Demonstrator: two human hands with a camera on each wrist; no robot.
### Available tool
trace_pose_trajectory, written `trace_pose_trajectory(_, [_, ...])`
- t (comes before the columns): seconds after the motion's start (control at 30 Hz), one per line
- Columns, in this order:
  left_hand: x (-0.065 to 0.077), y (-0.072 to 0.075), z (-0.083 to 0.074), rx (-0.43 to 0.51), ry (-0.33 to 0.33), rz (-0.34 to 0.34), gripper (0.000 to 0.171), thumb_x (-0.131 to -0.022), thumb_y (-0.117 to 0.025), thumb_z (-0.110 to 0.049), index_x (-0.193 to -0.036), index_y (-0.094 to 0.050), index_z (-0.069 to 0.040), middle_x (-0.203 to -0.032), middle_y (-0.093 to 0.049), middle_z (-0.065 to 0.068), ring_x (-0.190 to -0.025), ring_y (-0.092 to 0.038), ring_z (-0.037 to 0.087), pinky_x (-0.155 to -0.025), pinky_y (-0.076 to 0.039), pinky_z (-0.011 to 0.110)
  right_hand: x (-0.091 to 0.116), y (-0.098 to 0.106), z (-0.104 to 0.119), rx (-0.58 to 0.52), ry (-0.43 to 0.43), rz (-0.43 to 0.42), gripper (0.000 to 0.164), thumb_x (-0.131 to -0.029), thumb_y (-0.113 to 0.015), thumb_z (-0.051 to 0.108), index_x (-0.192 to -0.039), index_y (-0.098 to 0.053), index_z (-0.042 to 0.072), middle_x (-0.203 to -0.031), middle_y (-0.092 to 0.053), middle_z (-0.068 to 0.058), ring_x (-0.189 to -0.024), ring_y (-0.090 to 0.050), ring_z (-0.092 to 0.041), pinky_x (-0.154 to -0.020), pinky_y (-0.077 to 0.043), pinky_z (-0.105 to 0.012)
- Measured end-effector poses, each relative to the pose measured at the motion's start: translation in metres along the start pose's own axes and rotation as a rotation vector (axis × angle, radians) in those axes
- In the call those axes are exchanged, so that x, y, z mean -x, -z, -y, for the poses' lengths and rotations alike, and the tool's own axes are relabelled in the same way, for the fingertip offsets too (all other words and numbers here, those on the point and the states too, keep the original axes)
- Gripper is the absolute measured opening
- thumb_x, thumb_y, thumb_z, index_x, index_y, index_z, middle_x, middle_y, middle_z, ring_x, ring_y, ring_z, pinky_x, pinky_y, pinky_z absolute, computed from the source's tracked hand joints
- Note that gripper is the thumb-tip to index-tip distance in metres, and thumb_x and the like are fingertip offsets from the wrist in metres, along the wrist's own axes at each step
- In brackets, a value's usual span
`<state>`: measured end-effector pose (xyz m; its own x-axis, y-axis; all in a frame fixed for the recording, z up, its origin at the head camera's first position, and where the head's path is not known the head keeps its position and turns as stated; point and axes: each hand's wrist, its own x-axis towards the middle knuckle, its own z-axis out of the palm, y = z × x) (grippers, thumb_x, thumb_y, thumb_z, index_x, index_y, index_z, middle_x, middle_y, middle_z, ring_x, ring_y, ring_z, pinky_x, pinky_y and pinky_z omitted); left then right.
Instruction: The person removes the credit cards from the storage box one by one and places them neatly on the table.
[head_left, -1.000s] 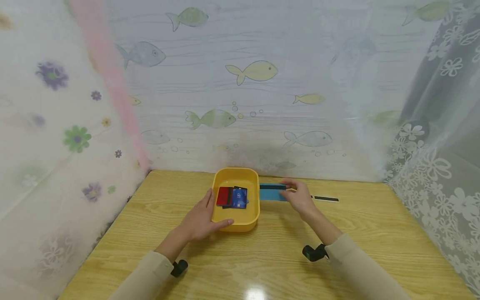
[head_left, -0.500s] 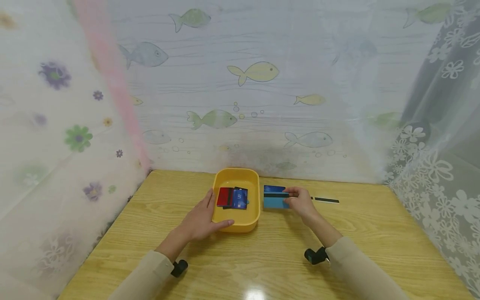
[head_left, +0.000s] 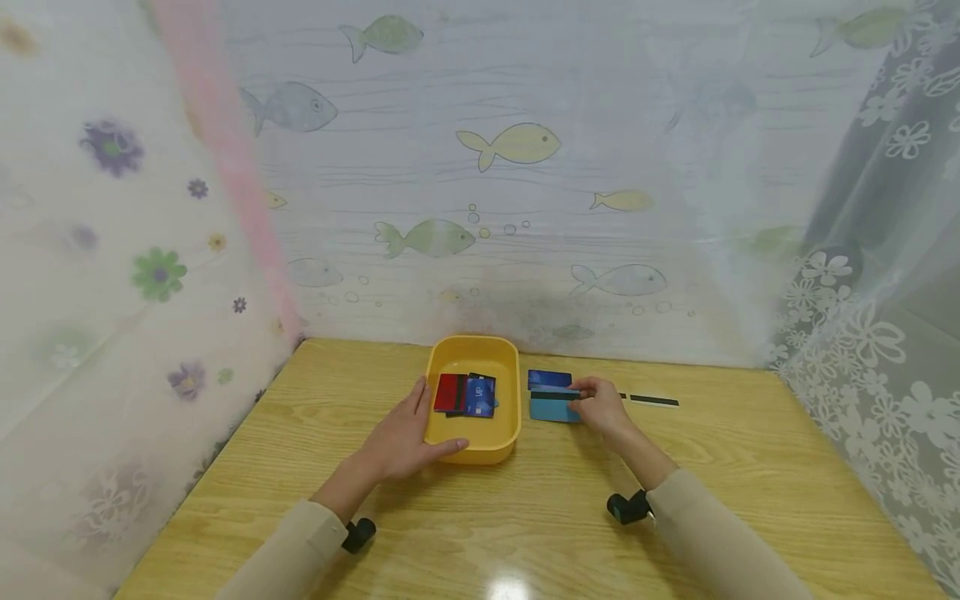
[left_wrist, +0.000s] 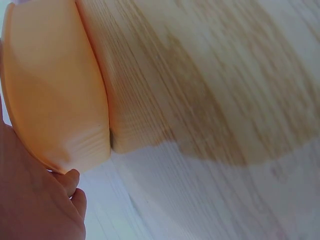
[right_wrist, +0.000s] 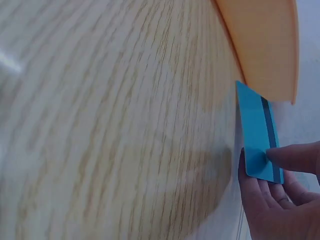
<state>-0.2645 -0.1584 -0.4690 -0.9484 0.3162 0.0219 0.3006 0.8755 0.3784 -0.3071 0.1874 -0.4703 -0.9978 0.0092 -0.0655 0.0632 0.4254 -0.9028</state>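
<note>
My right hand (head_left: 602, 408) pinches a light-blue card with a black stripe (head_left: 553, 407) by its right end, just right of the yellow plastic bin (head_left: 471, 456). In the right wrist view the thumb lies on the face of this light-blue card (right_wrist: 257, 132), with the fingers behind it. My left hand (head_left: 401, 437) holds the bin at its near left corner, thumb over the front rim and fingers along the left side. Inside the bin lie a red card (head_left: 448, 392), a blue card with white lettering (head_left: 479, 397) and a darker card partly hidden under them.
A dark-blue card (head_left: 549, 379) lies on the wooden table (head_left: 480, 517) behind the held card. To the right of my right hand is a white card with a black stripe (head_left: 654, 401), its left part hidden. A fish-patterned curtain (head_left: 517, 308) hangs along the table's back edge.
My right hand has drawn the light-blue card toward me and slightly right, away from the bin's side, uncovering the dark-blue card behind it. The left hand and bin have stayed put.
</note>
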Motion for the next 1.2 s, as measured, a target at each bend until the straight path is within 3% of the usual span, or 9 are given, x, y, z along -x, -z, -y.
trace_pose_trajectory(0.3, [-0.001, -0.001, 0.001, -0.004, 0.006, 0.005, 0.128, -0.080, -0.044, -0.093, -0.164, -0.010, -0.002, -0.172, -0.003, 0.014, -0.153, -0.025, 0.039, -0.120, -0.030, 0.053, -0.004, -0.001, -0.004, 0.180, 0.086, -0.012, 0.034, -0.087, -0.070, -0.004, -0.121, -0.066, -0.007, -0.094, -0.054, -0.012, -0.079, -0.047, -0.022, -0.066, -0.043, -0.031])
trace_pose_trajectory(0.6, [0.000, 0.001, -0.001, -0.002, 0.003, 0.000, 0.128, -0.081, -0.045, -0.092, -0.163, -0.010, -0.001, -0.172, -0.003, 0.014, -0.153, -0.024, 0.039, -0.120, -0.030, 0.053, -0.010, -0.004, -0.001, 0.309, 0.127, 0.005, 0.034, -0.086, -0.072, -0.001, -0.120, -0.067, -0.007, -0.117, -0.066, -0.025, -0.104, -0.061, -0.035, -0.091, -0.053, -0.050])
trace_pose_trajectory(1.2, [-0.001, 0.001, 0.000, -0.002, -0.001, 0.008, 0.128, -0.081, -0.045, -0.092, -0.163, -0.010, -0.001, -0.172, -0.003, 0.014, -0.153, -0.023, 0.039, -0.121, -0.029, 0.054, -0.015, -0.010, -0.002, 0.345, 0.130, 0.055, 0.039, -0.089, -0.069, -0.002, -0.126, -0.064, -0.011, -0.125, -0.064, -0.028, -0.114, -0.060, -0.042, -0.097, -0.051, -0.054])
